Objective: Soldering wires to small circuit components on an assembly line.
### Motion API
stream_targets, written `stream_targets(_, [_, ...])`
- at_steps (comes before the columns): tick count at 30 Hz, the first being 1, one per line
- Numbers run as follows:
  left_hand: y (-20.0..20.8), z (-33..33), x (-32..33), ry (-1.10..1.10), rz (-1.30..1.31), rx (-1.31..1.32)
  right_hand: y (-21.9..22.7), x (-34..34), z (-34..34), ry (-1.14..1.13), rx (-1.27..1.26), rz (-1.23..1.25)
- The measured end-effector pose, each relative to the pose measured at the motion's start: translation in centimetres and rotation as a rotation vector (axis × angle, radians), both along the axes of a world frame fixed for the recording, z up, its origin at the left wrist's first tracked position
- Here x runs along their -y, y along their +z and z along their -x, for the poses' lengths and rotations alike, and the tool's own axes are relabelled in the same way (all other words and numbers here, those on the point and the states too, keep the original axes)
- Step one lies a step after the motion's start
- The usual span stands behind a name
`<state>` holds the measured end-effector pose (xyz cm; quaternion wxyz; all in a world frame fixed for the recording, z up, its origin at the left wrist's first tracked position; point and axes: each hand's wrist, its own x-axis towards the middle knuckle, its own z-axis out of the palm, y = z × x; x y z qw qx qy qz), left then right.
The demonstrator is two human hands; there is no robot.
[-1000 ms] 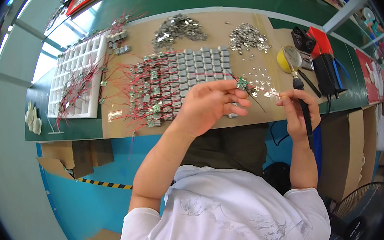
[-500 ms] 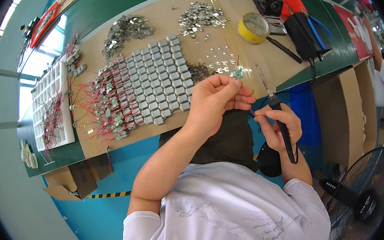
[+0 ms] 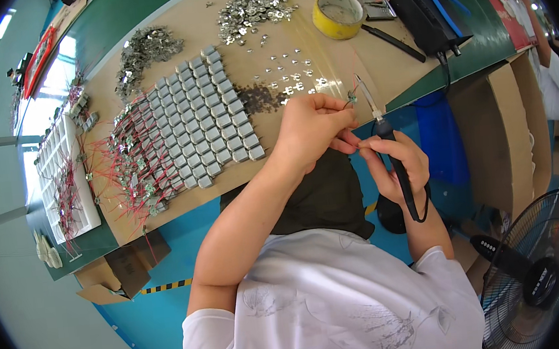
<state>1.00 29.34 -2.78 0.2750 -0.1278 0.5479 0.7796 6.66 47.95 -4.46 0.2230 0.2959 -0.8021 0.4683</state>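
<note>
My left hand (image 3: 312,129) is closed, with thumb and fingers pinching a small green circuit board (image 3: 352,96) that has thin wires on it. The board appears nearly edge-on beside the fingertips. Held in my right hand (image 3: 401,163) is a black-handled soldering iron (image 3: 384,127), its metal tip pointing away from me, just right of the board. The right thumb and forefinger come up to the left fingertips, at what seems to be a thin red wire. Left of my hands, rows of grey block-shaped parts (image 3: 200,115) stand on brown board, some with red-wired circuit boards over them.
Piles of small metal pieces (image 3: 253,10) lie at the back, with loose ones nearer. Yellow tape (image 3: 338,15), a black pen-like tool (image 3: 393,44) and a black soldering station (image 3: 427,19) are at the right. A white divided tray (image 3: 83,193) sits left; a fan (image 3: 538,277) stands lower right.
The view has shifted, so the bench contents sit further left. The circuit board has turned from face-on to nearly edge-on, and my right fingers have come closer to the left ones.
</note>
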Motion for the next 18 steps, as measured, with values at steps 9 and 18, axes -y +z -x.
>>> stream_targets(9, [0.9,1.0,-0.1,-0.116,0.512,-0.192,-0.9,-2.1,0.0,-0.137,0.245,0.325])
stream_targets(18, [1.1,1.7,0.2,-0.153,0.571,-0.142,-1.0,-3.4,0.8,-0.130,0.227,0.339])
